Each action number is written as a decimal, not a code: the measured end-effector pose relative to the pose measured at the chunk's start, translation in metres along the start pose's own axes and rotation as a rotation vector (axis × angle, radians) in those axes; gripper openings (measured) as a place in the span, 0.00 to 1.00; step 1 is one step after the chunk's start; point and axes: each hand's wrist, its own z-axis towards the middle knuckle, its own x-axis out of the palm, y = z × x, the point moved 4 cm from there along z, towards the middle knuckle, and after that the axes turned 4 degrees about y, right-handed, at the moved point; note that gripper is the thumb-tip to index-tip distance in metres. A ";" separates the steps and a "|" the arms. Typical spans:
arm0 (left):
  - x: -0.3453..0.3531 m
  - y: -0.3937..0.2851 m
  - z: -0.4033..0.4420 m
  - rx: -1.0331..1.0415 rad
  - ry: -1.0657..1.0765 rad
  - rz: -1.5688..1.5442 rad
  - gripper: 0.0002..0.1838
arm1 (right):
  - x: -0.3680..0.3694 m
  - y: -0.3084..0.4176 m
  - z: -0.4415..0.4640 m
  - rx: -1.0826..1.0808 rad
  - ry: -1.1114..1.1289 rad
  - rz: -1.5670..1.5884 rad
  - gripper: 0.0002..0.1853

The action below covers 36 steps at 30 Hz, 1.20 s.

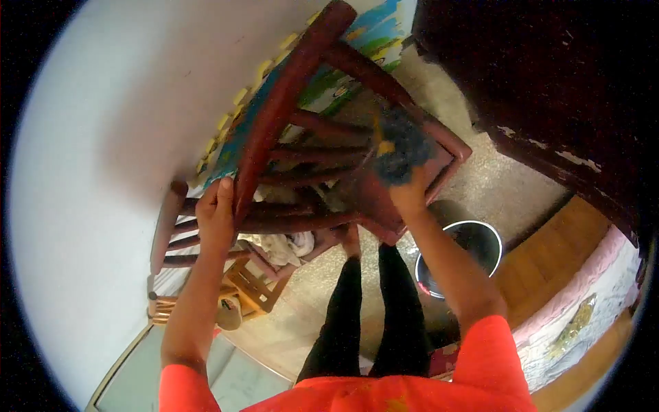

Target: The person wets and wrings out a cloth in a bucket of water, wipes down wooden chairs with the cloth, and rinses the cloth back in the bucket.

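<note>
Red shirt (pixel 480 364), left hand (pixel 217 211) around smooth maroon chair post (pixel 274 123), right hand (pixel 410 196) around bunched dark cloth (pixel 405 152)

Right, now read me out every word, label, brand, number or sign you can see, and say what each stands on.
No text can be read anywhere.
Colourful picture behind the chair: painted shapes, no legible lettering.
Pale cloth bundle: dark marks, too blurred to tell whether they are print.
Red shirt: yellowish mark at the front, too unclear to read.
</note>
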 end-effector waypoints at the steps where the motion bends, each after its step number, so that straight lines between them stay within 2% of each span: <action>1: 0.002 -0.003 -0.001 0.020 0.019 -0.010 0.22 | 0.009 0.009 -0.008 0.003 0.005 0.007 0.16; 3: 0.005 -0.009 -0.002 0.022 0.019 -0.006 0.22 | 0.048 0.026 -0.012 0.215 0.211 0.175 0.17; 5: 0.002 -0.010 -0.001 0.025 0.025 -0.002 0.22 | 0.084 0.080 0.012 -0.281 0.165 -0.390 0.25; 6: 0.000 -0.008 0.000 0.015 0.028 0.024 0.22 | 0.097 0.085 0.023 -0.279 0.163 -0.385 0.25; 8: -0.002 -0.002 0.000 -0.012 0.039 0.079 0.22 | 0.118 0.075 0.042 -0.096 0.295 -0.936 0.34; 12: 0.000 -0.011 -0.007 0.043 0.028 0.184 0.23 | 0.101 0.041 0.054 -0.087 0.440 -1.064 0.37; 15: 0.001 -0.007 -0.002 0.031 0.017 0.074 0.23 | 0.075 -0.024 0.067 -0.045 0.456 -1.100 0.32; 17: 0.000 -0.011 -0.005 0.039 0.032 0.129 0.23 | 0.040 -0.109 0.068 0.167 0.253 0.051 0.25; 19: 0.001 -0.017 -0.003 0.059 0.043 0.186 0.23 | -0.003 -0.199 0.080 -0.103 0.297 -0.853 0.21; 20: 0.000 -0.019 -0.002 0.035 0.012 0.221 0.22 | -0.024 -0.243 0.085 -0.241 0.237 -1.251 0.20; 21: 0.000 -0.018 -0.003 0.004 -0.014 0.255 0.23 | -0.011 -0.209 0.080 -0.231 0.241 -1.249 0.20; 23: 0.003 -0.009 -0.008 -0.037 0.008 0.139 0.23 | 0.004 -0.139 0.060 0.238 0.287 -0.964 0.18; 24: 0.005 -0.006 -0.001 -0.036 0.009 0.017 0.23 | 0.007 -0.115 0.055 0.224 0.274 -0.977 0.18; 26: 0.003 0.001 -0.001 -0.052 0.032 -0.036 0.22 | 0.010 -0.066 0.018 0.064 -0.047 -0.461 0.17; 28: 0.007 0.000 0.000 -0.069 0.080 -0.161 0.22 | 0.028 0.003 -0.008 0.220 0.162 -0.240 0.17; 30: 0.006 0.000 0.001 -0.065 0.077 -0.133 0.21 | 0.064 0.031 -0.029 0.201 0.320 -0.113 0.17; 32: 0.008 -0.003 0.001 -0.060 0.082 -0.102 0.21 | 0.105 0.057 -0.026 -0.140 0.542 -0.581 0.20; 34: 0.007 -0.005 0.000 0.010 0.030 -0.046 0.21 | 0.146 0.063 -0.012 -0.220 0.439 -1.051 0.22; 36: 0.004 -0.014 -0.001 0.039 0.034 0.055 0.21 | 0.146 0.056 -0.002 -0.233 0.389 -1.070 0.22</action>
